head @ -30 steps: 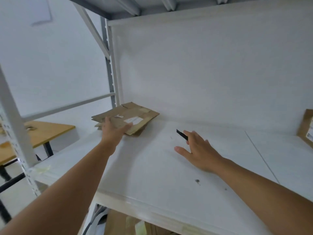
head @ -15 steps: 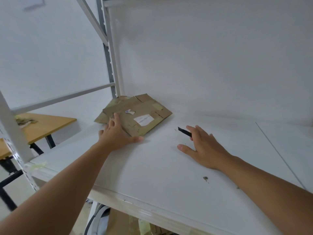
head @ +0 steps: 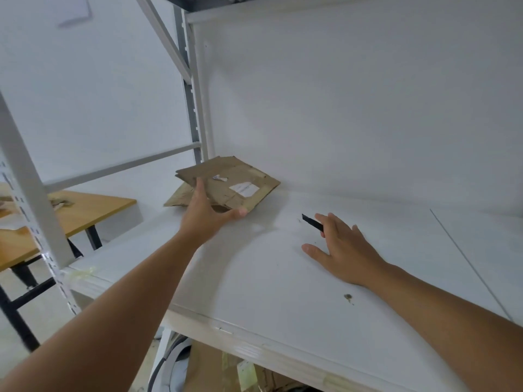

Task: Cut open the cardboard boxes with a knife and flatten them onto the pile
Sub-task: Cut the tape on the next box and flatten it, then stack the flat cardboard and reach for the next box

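Here, the white shelf board [head: 283, 278] is smooth and matte, marked by a small dark speck near its front edge. At its far left corner, against the white back panel [head: 353, 94], lies the pile of flattened cardboard [head: 240, 183]: brown, creased sheets, at least two, the upper one bearing a white label and strips of tape. The left hand [head: 205, 213] grips the near edge of the top sheet, thumb along the front edge and fingers up the left side, lifting that edge off the sheet beneath. To the right of the pile, well apart from it, the right hand [head: 343, 250] rests palm down on the board with fingers spread and relaxed; a slim black knife [head: 312, 222] pokes out from under its fingertips, flat on the board and pointing toward the pile. Whether the fingers pinch it cannot be told. Left of the shelf stand two grey metal uprights, and beyond them a wooden table [head: 93, 206] with black legs. Under the board, more brown cardboard [head: 215, 372] shows.
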